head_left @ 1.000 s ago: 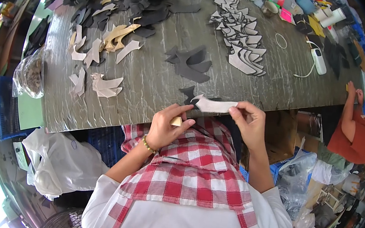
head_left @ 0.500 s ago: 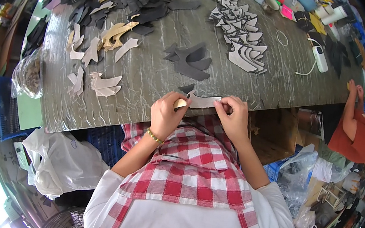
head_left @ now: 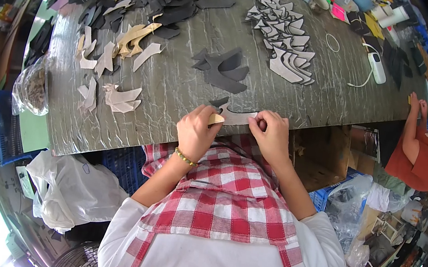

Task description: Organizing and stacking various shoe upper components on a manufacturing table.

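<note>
The left hand (head_left: 196, 130) curls inward, its grip closed on a yellow block (head_left: 217, 119); the right hand (head_left: 271, 134), angled in, pinches the white piece (head_left: 236, 118), long axis left-right between them, at the near side of the bench (head_left: 176, 89).

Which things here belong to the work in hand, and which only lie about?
Belonging to the work:
pale, curved flat strip, pinched by the right hand
small pale-yellow piece in the left hand
probably the overlapping row of pale, dark-edged pieces

Seemingly just lying about:
white oblong device with a cable
large white plastic bag
clear plastic bag at left
</note>
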Demonstrator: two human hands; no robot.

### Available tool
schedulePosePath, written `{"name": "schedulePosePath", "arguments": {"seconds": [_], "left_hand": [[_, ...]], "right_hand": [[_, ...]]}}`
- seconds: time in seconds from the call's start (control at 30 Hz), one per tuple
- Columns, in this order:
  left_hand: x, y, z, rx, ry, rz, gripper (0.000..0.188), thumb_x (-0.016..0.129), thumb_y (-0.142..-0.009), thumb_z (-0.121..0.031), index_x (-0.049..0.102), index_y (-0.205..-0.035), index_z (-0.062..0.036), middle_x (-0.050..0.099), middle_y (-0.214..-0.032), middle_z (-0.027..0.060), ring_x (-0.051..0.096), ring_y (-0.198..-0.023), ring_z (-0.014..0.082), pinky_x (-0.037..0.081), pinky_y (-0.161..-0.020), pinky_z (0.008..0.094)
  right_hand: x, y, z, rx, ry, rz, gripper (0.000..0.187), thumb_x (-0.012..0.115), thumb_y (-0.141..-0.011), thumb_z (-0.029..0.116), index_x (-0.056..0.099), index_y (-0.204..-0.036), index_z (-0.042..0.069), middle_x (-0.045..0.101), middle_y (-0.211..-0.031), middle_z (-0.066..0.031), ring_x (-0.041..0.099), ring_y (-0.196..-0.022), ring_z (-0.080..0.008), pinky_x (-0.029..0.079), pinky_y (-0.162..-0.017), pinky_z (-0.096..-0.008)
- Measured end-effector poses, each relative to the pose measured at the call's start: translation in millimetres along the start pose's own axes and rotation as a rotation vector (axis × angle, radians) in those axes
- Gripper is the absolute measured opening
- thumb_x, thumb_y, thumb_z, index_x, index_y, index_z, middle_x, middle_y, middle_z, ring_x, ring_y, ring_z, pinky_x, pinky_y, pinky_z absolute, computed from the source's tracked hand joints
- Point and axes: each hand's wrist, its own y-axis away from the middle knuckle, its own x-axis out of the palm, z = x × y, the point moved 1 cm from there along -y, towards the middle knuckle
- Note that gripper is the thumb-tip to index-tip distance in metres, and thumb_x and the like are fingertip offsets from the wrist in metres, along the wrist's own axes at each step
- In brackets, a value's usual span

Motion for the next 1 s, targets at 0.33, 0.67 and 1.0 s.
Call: {"name": "schedulePosePath", "arguments": {"seconds": [0.33, 0.67, 1.0], "left_hand": [[1.4, 9.7, 6.3, 0.470, -0.327, -0.051, 0.031, 0.067, -0.083, -0.019, 0.062, -0.111, -0.0092, 0.048, -0.071, 0.0048, 0.052, -0.055, 0.0213, 0.040, -0.053, 0.0321], [-10.2, 6.6, 5.5, 0.177, -0.065, -0.009, 0.055, 0.059, -0.082, -0.010, 0.043, -0.133, -0.0011, 0.051, -0.084, 0.0126, 0.054, -0.065, 0.0309, 0.047, -0.064, 0.0375], [-2.8, 2.8, -4.0, -0.338, 1.167, 0.369, 0.036, 0.051, -0.099, -0.021, 0.056, -0.114, 0.0117, 0.066, -0.103, 0.0178, 0.067, -0.092, 0.0188, 0.057, -0.075, 0.0280]], "right_hand": [[-9.4, -9.9, 3.0, -0.246, 0.062, 0.040, 0.020, 0.066, -0.082, 0.016, 0.055, -0.095, 0.006, 0.049, -0.096, -0.0086, 0.049, -0.093, -0.0274, 0.038, -0.082, -0.0418], [-29.4, -20.4, -10.6, -0.248, 0.034, 0.203, 0.010, 0.062, -0.083, 0.012, 0.057, -0.092, 0.010, 0.057, -0.089, -0.0041, 0.051, -0.093, -0.0244, 0.033, -0.087, -0.0386], [-61.7, -54.4, 5.9, -0.233, -0.037, -0.143, 0.016, 0.065, -0.084, 0.012, 0.059, -0.097, 0.004, 0.059, -0.087, -0.0056, 0.056, -0.083, -0.0187, 0.041, -0.080, -0.0336]]}}
